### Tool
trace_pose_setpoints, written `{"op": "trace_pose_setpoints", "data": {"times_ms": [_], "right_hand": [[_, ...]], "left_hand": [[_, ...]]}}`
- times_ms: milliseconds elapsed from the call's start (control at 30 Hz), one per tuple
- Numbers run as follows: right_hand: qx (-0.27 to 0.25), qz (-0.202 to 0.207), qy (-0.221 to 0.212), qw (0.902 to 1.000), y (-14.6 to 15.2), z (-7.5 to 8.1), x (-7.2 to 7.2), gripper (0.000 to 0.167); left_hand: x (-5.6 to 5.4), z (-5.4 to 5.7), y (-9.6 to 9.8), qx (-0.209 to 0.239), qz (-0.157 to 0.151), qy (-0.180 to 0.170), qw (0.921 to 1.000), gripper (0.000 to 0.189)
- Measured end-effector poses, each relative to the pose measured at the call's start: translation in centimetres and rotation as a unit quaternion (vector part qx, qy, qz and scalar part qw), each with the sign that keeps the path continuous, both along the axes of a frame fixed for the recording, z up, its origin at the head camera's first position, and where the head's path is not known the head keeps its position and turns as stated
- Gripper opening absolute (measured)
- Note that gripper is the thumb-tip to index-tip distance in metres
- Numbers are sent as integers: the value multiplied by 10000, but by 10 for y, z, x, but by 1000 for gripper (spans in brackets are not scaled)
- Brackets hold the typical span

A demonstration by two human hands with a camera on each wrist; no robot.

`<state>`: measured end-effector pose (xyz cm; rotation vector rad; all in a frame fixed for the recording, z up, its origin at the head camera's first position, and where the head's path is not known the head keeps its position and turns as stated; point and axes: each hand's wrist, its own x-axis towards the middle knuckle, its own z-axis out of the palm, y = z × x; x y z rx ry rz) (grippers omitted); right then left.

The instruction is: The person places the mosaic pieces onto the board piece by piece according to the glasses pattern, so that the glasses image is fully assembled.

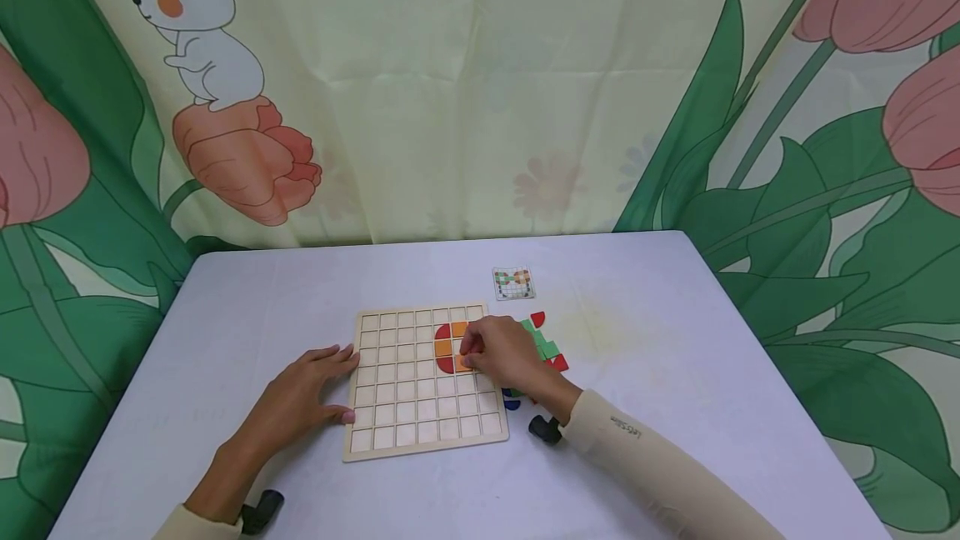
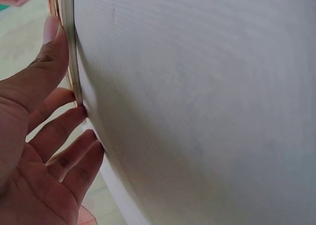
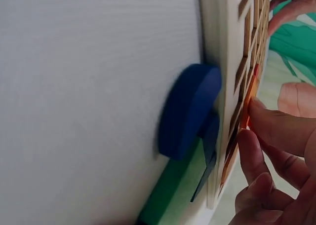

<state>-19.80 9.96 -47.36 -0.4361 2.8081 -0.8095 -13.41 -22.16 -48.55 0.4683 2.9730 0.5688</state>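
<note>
A wooden grid board [image 1: 405, 415] lies on the table. Near its upper right, red quarter-round tiles [image 1: 442, 332] and orange square tiles [image 1: 443, 347] sit in its cells. My right hand [image 1: 513, 352] is over this group, thumb and finger pinching an orange tile [image 3: 248, 104] at the board's surface; the fingers partly cover it. Along the board's left edge rests my left hand [image 1: 300, 394], fingers spread and thumb apart. In the left wrist view, the fingertips of my left hand [image 2: 44, 136] touch the board's side.
Just right of the board lie loose green tiles [image 1: 546, 346], red tiles [image 1: 538, 319] and blue pieces [image 1: 512, 404], partly behind the right hand. A small pattern card [image 1: 513, 283] lies beyond the board. The white table [image 1: 247, 315] meets a printed curtain [image 1: 420, 148] at the back.
</note>
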Motion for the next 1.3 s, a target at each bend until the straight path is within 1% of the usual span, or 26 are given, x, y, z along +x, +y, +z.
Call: {"op": "trace_pose_setpoints", "data": {"times_ms": [200, 400, 567, 733, 933, 1067, 1300], "right_hand": [[117, 12, 87, 9999, -1, 2, -1, 21], [191, -13, 58, 9998, -2, 4, -1, 21], [56, 17, 68, 10000, 1, 3, 0, 19], [-123, 13, 129, 9998, 9, 2, 0, 18], [-205, -307, 224, 9991, 26, 6, -1, 14], [-173, -623, 319, 9974, 39, 9, -5, 11], [-201, -1078, 286, 9936, 64, 14, -13, 20]], "left_hand": [[0, 0, -2, 76, -9, 17, 10000, 92], [0, 0, -1, 81, 5, 9, 10000, 92], [0, 1, -1, 75, -4, 18, 10000, 91], [1, 1, -2, 99, -26, 20, 9999, 91], [1, 2, -2, 101, -37, 18, 9999, 91], [1, 3, -1, 93, -22, 19, 10000, 91], [0, 3, -1, 92, -52, 29, 9999, 91]]}}
